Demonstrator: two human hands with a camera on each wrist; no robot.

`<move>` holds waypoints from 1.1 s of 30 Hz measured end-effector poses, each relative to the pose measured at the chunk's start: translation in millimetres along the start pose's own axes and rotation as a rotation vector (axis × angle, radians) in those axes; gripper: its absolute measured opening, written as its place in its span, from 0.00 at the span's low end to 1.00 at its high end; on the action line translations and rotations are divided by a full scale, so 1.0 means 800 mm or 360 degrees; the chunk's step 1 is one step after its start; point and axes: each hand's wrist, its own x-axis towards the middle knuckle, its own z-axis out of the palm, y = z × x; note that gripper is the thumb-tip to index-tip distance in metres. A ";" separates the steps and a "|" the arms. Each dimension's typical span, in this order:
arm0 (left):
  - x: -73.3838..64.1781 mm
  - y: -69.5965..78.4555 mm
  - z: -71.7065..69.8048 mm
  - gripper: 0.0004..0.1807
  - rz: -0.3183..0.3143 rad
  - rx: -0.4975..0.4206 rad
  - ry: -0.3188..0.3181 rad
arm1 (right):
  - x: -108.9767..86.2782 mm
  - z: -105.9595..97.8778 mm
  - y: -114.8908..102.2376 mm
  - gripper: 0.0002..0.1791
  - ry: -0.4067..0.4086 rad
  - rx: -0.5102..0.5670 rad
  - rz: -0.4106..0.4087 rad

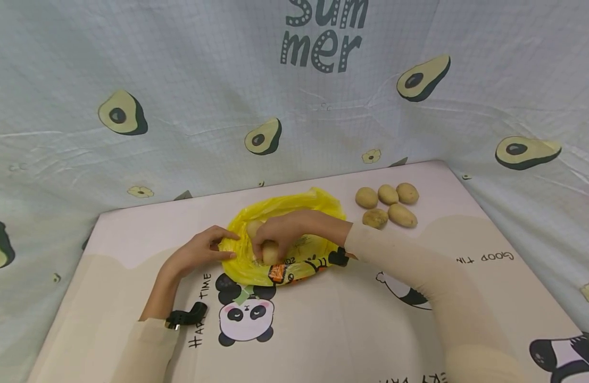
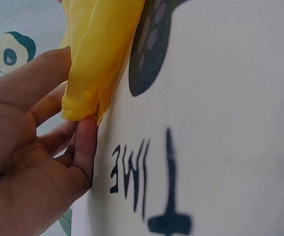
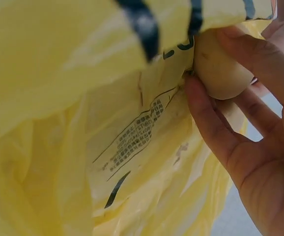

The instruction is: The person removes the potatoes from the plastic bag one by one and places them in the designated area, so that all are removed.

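Note:
A yellow plastic bag (image 1: pixel 318 202) lies spread open on the table. My left hand (image 1: pixel 204 247) holds its left edge; in the left wrist view the bag's gathered corner (image 2: pixel 85 93) sits between the fingers (image 2: pixel 46 73) of that hand. Reaching inside the bag, my right hand (image 1: pixel 287 229) grips a potato (image 1: pixel 271 253). The right wrist view shows the same potato (image 3: pixel 220 66) between thumb and fingers, over the bag's printed inner side. Another potato (image 1: pixel 253 229) rests in the bag, partly hidden behind the right hand.
Several loose potatoes (image 1: pixel 388 195) lie in a cluster on the table to the right of the bag. The table cover (image 1: pixel 332 330) has panda prints and lettering. Behind the table hangs a cloth (image 1: pixel 189 64) printed with avocados.

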 end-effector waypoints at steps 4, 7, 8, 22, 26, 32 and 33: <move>0.000 0.000 0.000 0.25 -0.0012 0.0000 0.0001 | -0.006 0.001 0.006 0.20 -0.0012 -0.0027 -0.0056; 0.000 0.000 0.000 0.25 -0.0016 -0.0001 0.0002 | -0.014 0.000 0.010 0.19 0.0036 0.0022 -0.0039; 0.000 0.001 0.000 0.25 -0.0017 0.0000 0.0004 | -0.017 -0.001 0.011 0.18 0.0061 0.0055 -0.0023; -0.002 0.002 0.002 0.26 -0.0011 -0.0006 0.0008 | -0.051 -0.006 0.022 0.26 0.0283 0.0482 0.0019; -0.002 0.002 0.001 0.26 -0.0021 0.0013 0.0010 | -0.058 -0.007 0.025 0.27 0.0368 0.0520 -0.0025; -0.002 0.003 0.000 0.25 -0.0016 0.0002 0.0010 | -0.070 -0.008 0.025 0.29 0.0522 0.0455 -0.0053; -0.002 0.003 0.000 0.25 -0.0016 0.0002 0.0008 | -0.072 -0.009 0.024 0.28 0.0542 0.0439 -0.0053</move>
